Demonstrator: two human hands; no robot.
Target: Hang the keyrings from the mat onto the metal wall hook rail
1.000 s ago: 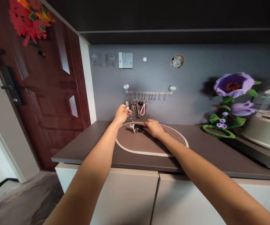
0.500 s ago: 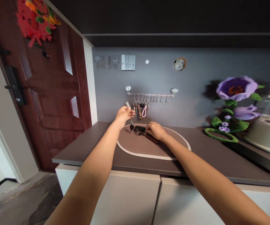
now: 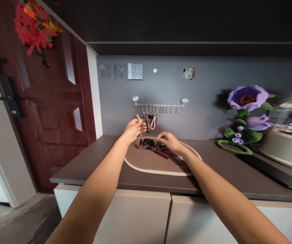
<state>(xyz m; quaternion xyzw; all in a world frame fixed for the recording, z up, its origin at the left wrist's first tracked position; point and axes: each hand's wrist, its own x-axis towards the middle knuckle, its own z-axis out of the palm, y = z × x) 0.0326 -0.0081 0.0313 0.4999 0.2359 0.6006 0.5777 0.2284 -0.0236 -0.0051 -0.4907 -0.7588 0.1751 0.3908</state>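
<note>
pinching a flat silvery tag (image 3: 138, 117) between nearly closed fingertips of the left hand (image 3: 133, 130), beside the hook rail's (image 3: 159, 105) hanging keys (image 3: 153, 122). curling the right hand (image 3: 168, 140) at the bunch of keys (image 3: 150, 142) on the oval mat (image 3: 140, 160) (impossible to tell if gripping any).

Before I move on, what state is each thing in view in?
Left hand: closed on silver tag
Right hand: fingertips together by loose keys, grip unclear
Loose keys: on mat
Mat: flat
Hook rail: wall-mounted, keys hanging toward its left end
Red-brown door: closed
Cabinet doors: closed
Purple flower: upright
</note>
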